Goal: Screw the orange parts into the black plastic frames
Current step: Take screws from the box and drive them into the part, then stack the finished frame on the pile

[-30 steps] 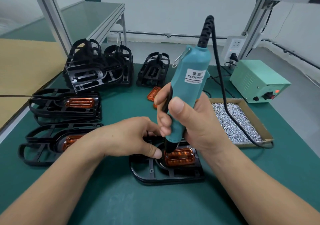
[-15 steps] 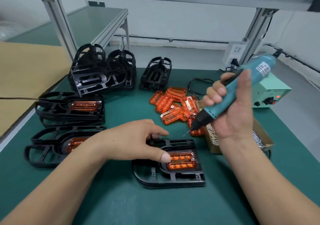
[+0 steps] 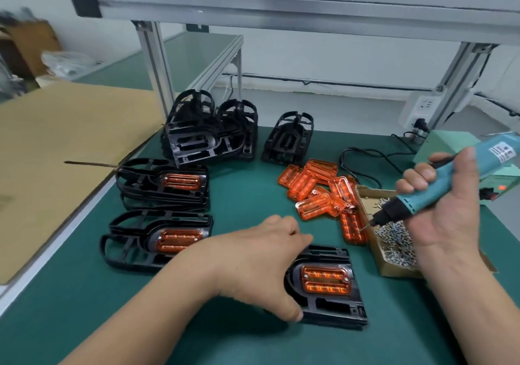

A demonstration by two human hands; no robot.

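orange part (image 3: pixel 325 279) is lying flat, face up, in the pocket of the black plastic frame (image 3: pixel 334 312), at the near middle of the green mat (image 3: pixel 247 196). its long axis is running left to right, and the pocket's rounded end is pointing left, toward the left hand (image 3: pixel 259 263). that hand's fingers and thumb are curling over the frame's far and near edges, gripping it. the right hand (image 3: pixel 441 218) is wrapping around an electric screwdriver (image 3: pixel 416 205), its bit tilting down-left at the screws (image 3: pixel 394 232) in the cardboard tray (image 3: pixel 394 269). a screw is probably being collected: the bit should be meeting one head squarely, while the left hand is pinning the frame flat for driving.
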